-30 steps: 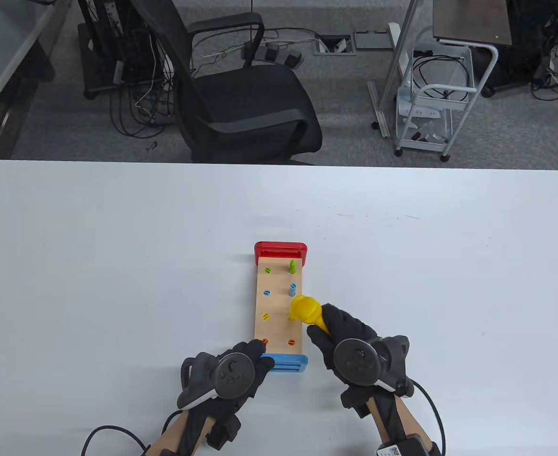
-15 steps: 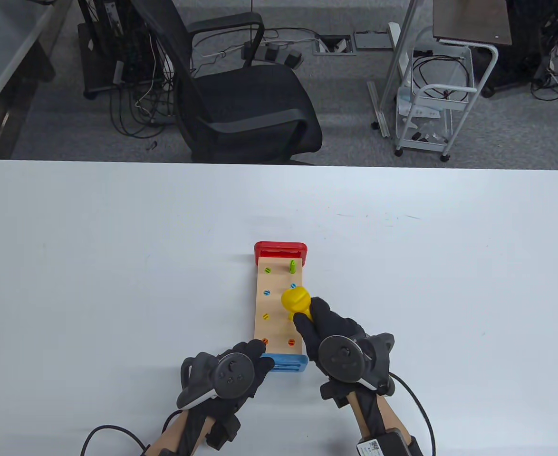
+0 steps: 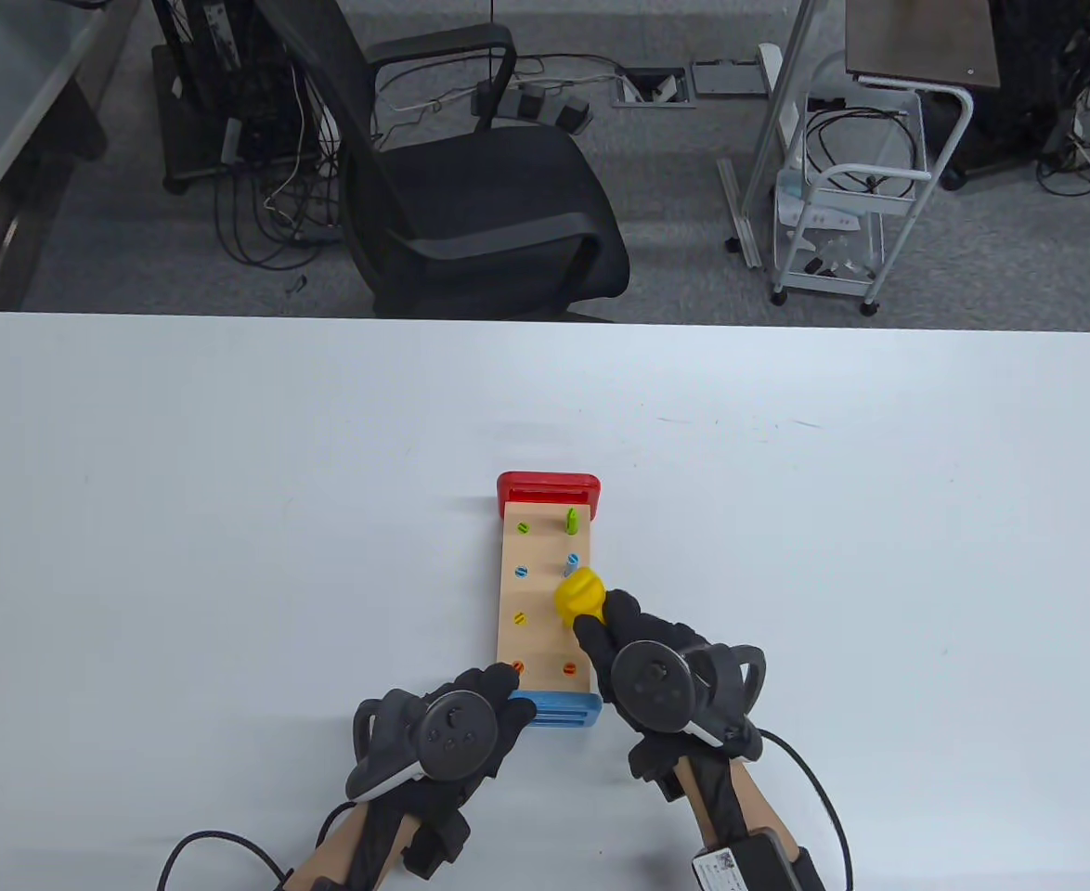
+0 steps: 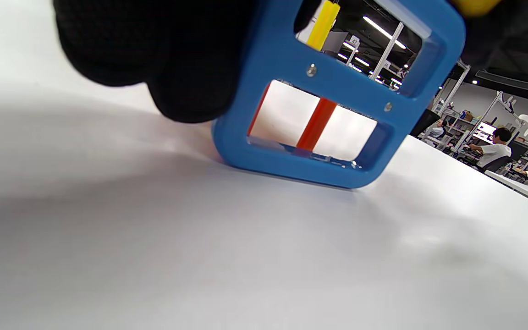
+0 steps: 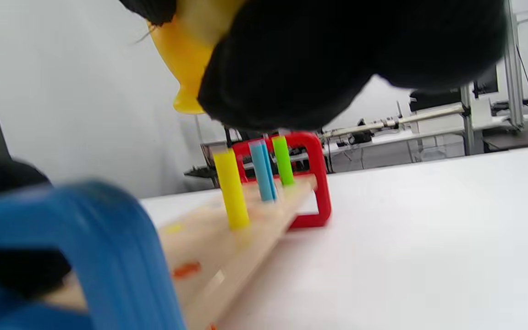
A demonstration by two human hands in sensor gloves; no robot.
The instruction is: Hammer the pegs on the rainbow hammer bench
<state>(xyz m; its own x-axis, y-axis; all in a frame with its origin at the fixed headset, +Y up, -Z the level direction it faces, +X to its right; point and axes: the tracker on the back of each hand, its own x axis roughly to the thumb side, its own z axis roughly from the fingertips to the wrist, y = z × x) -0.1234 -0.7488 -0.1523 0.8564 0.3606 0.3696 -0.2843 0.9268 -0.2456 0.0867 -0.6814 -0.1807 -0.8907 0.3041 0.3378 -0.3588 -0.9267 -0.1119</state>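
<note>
Three pegs are standing proud on the rainbow hammer bench [image 3: 545, 594] at table centre.
You are gripping the yellow hammer [image 3: 580, 594] in your right hand [image 3: 661, 682], over the yellow peg [image 5: 231, 192]; your left hand [image 3: 443, 733] is holding the blue end [image 4: 337, 105] at 6 o'clock, where an off-centre blow risks glancing toward the blue peg [image 3: 571, 562] at 12 o'clock.

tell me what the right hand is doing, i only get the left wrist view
observer: The right hand holds the yellow hammer, its head over the right row of the bench.
operator: which pegs stick up there
observer: Three, by the right wrist view: the yellow peg, blue peg and green peg.
operator: and the left row
observer: In the table view, all four left-row pegs sit flush with the board.
</note>
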